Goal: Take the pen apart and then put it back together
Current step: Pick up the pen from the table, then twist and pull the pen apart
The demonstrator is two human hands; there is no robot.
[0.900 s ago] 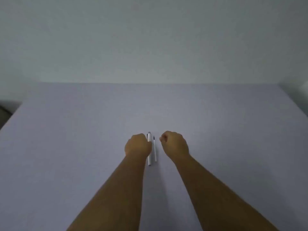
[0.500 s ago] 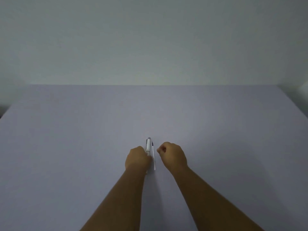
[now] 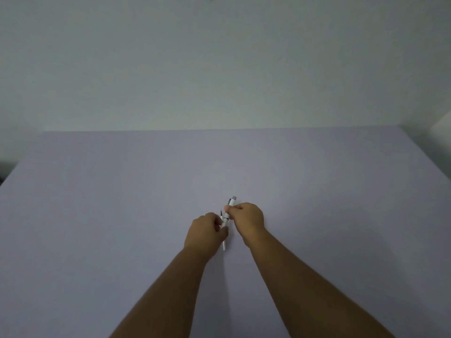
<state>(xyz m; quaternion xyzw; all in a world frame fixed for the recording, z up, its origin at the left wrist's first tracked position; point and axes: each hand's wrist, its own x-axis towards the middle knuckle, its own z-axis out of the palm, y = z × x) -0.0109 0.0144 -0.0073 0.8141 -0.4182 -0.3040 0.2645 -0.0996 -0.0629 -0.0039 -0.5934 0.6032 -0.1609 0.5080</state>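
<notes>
The white pen barrel (image 3: 231, 203) with a grey push-button on top points away from me, tilted slightly right. My right hand (image 3: 250, 219) pinches its upper part. My left hand (image 3: 206, 231) is closed around the barrel's lower end and the thin white refill (image 3: 224, 246). The refill's tail sticks out below the left fist and its dark tip shows just above it, next to the barrel. Both hands are close together over the middle of the pale purple table (image 3: 122, 215). Fingers hide where barrel and refill meet.
A plain light wall rises behind the table's far edge. The table's left and right edges show at the sides of the view. Nothing else lies on the surface.
My right hand, before an empty fist beside the parts, has closed on the barrel's upper part. The refill that lay on the table is now in my left hand. Both hands have come together.
</notes>
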